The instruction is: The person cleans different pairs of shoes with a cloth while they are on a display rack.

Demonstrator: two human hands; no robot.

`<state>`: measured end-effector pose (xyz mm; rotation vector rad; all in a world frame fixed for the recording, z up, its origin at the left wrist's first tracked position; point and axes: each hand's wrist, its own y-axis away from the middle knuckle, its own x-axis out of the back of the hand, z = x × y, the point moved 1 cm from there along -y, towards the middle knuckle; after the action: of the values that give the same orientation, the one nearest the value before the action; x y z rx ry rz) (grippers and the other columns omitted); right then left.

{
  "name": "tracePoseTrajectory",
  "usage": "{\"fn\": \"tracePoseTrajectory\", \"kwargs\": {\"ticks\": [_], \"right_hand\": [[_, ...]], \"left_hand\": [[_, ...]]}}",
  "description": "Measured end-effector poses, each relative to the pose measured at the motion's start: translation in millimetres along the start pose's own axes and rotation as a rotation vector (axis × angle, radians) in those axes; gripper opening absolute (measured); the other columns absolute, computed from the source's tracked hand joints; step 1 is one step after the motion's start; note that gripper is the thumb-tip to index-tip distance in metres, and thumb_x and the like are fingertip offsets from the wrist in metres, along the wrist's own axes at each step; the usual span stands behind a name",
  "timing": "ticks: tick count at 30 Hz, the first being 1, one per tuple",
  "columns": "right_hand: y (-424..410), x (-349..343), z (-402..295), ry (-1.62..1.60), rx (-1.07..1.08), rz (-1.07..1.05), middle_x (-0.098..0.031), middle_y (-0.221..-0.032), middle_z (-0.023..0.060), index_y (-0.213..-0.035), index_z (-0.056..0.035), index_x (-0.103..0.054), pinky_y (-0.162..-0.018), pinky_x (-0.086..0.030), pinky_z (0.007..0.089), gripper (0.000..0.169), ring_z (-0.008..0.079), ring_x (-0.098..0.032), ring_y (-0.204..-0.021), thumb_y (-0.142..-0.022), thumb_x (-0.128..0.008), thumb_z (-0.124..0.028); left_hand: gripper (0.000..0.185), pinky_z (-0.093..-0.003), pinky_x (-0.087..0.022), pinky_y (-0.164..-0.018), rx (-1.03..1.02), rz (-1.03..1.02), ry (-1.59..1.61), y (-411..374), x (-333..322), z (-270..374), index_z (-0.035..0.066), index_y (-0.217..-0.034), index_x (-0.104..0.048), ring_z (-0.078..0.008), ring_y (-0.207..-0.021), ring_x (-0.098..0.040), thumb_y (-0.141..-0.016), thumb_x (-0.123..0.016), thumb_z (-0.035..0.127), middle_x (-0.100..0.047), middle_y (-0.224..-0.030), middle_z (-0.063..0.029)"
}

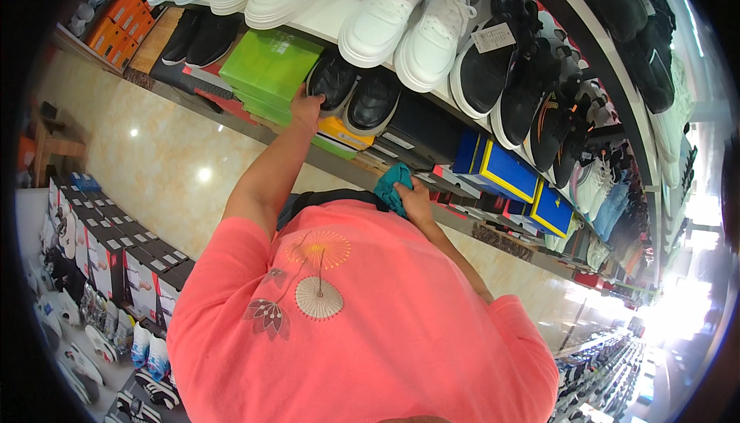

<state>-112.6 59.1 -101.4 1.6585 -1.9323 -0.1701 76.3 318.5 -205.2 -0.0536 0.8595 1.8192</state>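
My left hand (306,110) is at the toe of a shiny black shoe (332,80), thumb over its front and fingers along its side by a green shoebox (272,61). Its mate, another black shoe (373,102), stands beside it on the right. Both are set on a yellow shoebox (346,132) on the lower shelf. My right hand (415,198) holds a crumpled teal cloth (395,186) close to my waist. Part of each shoe's back is hidden under the shelf above.
Overhanging the lower row is a white shelf (324,12) with white sneakers (384,15) and a tagged black shoe (483,79). Blue shoeboxes (506,168) sit to the right. Behind me at left, stacked shoeboxes (110,232) and more shoes line the tiled floor (173,145).
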Motion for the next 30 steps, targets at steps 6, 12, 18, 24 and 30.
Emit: {"fn": "tracePoseTrajectory", "kwargs": {"ticks": [6,12,18,24,30], "right_hand": [[-10.4,-2.2,9.3,-0.073,0.006,0.006,-0.066,-0.082,0.0051,-0.095,0.0026,-0.065,-0.067,-0.048,0.0272,0.019,0.0112,-0.058,-0.071,-0.082,-0.062,-0.011],[-16.4,-12.0,4.8,-0.142,0.036,-0.002,-0.066,-0.083,0.0056,-0.098,0.0024,-0.065,-0.067,-0.048,0.0280,0.021,0.0121,-0.059,-0.072,-0.083,-0.061,-0.011],[-17.0,-16.7,-15.1,0.057,0.021,0.065,-0.066,-0.083,0.0084,-0.100,0.0034,-0.064,-0.069,-0.048,0.0296,0.028,0.0141,-0.059,-0.074,-0.080,-0.063,-0.015],[-27.5,-17.4,-7.8,-0.017,-0.003,0.077,-0.066,-0.088,0.0093,-0.104,0.0030,-0.063,-0.070,-0.048,0.0295,0.031,0.0146,-0.059,-0.076,-0.080,-0.063,-0.017],[-33.5,-13.3,-11.1,-0.020,-0.016,0.048,-0.066,-0.089,0.0094,-0.105,0.0028,-0.062,-0.072,-0.047,0.0301,0.032,0.0152,-0.059,-0.078,-0.081,-0.063,-0.017]], "left_hand": [[0.066,-0.0448,-0.054,-0.078,-0.058,0.006,-0.045,1.9,-9.0,-2.5,0.010,-0.141,-0.031,-0.0312,-0.105,-0.057,-0.081,-0.054,-0.004,-0.049,-0.128,-0.0152],[0.066,-0.0431,-0.054,-0.072,-0.107,0.061,-0.138,4.5,-1.9,-3.2,0.009,-0.139,-0.033,-0.0291,-0.105,-0.056,-0.081,-0.063,0.009,-0.049,-0.127,-0.0176],[0.055,-0.0443,-0.056,-0.074,0.443,-0.063,-0.099,68.0,-31.5,-40.4,0.007,-0.129,-0.040,-0.0280,-0.105,-0.057,-0.088,-0.060,0.038,-0.050,-0.125,-0.0161],[0.053,-0.0391,-0.061,-0.070,0.351,-0.269,-0.028,56.1,-46.1,-39.6,0.000,-0.131,-0.034,-0.0336,-0.102,-0.058,-0.091,-0.058,0.025,-0.046,-0.127,-0.0168],[0.054,-0.0381,-0.061,-0.067,0.321,-0.176,-0.056,60.6,-54.4,-30.2,0.002,-0.134,-0.033,-0.0364,-0.102,-0.059,-0.091,-0.059,0.021,-0.044,-0.130,-0.0173]]}}
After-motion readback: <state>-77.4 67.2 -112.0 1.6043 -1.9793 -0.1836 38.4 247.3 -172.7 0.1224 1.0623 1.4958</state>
